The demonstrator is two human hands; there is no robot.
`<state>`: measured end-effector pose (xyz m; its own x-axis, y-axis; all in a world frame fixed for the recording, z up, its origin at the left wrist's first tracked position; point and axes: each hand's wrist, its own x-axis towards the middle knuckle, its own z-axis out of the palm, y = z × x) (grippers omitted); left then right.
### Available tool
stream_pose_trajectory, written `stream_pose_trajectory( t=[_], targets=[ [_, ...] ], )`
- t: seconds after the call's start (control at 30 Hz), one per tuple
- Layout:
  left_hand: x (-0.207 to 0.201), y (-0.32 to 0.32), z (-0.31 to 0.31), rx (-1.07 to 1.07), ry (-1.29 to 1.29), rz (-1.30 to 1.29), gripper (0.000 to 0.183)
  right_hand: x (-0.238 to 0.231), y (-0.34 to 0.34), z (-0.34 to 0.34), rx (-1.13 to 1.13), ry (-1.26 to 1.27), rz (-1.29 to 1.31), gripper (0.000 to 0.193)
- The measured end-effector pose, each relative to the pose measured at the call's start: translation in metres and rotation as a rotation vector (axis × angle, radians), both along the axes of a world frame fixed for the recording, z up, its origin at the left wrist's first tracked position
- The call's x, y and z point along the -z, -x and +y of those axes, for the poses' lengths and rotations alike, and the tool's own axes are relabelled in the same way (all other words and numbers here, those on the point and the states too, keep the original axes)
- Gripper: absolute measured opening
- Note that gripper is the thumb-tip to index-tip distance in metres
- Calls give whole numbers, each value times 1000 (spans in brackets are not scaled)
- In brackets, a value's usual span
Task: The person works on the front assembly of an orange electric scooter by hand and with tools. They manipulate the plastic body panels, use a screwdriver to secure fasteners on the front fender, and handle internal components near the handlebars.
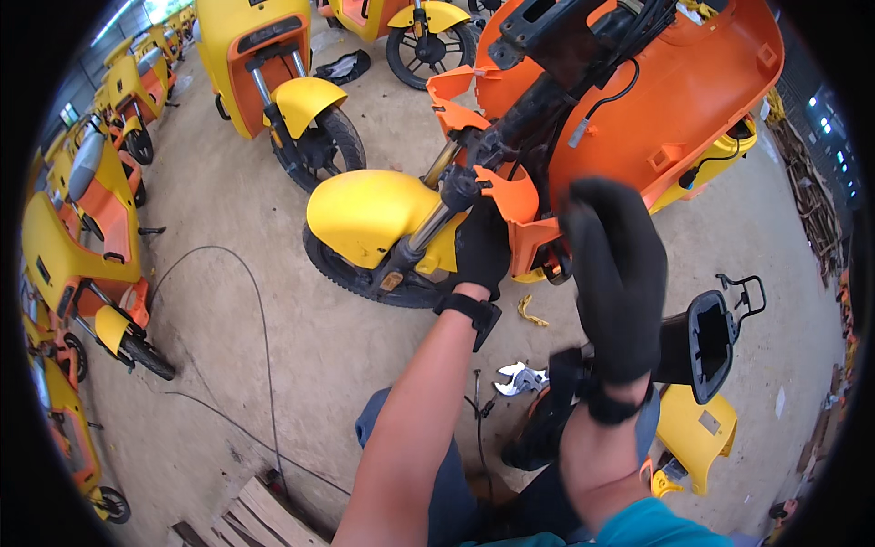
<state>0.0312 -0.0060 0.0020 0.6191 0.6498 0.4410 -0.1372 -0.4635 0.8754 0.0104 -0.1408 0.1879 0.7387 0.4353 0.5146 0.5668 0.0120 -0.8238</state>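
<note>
In front of me stands a partly stripped scooter with a yellow front fender (365, 214), a silver fork tube (426, 232) and orange body panels (674, 109). My left hand (483, 242), in a black glove, is beside the fork behind the fender; its fingers are hidden there. My right hand (615, 283), also black-gloved, is raised before the orange panels with its fingers bent. Motion smears them, and what they may hold does not show. A loose cable with a pale connector (578, 134) hangs from the black frame (538, 105) above it.
On the floor to the right lie a yellow panel (697, 433) and a black part with an open end (711, 346). A white-grey piece (521, 378) lies near my legs. A long cable (264, 346) curves across the floor at left. Several yellow scooters (82, 246) line the left side.
</note>
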Motion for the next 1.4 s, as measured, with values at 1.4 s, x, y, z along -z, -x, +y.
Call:
stream_pose_trajectory(
  t=[1.4],
  targets=[
    [-15,12,9,233,434,-131,19,26,-76,42,-359,757,-370,53]
  ],
)
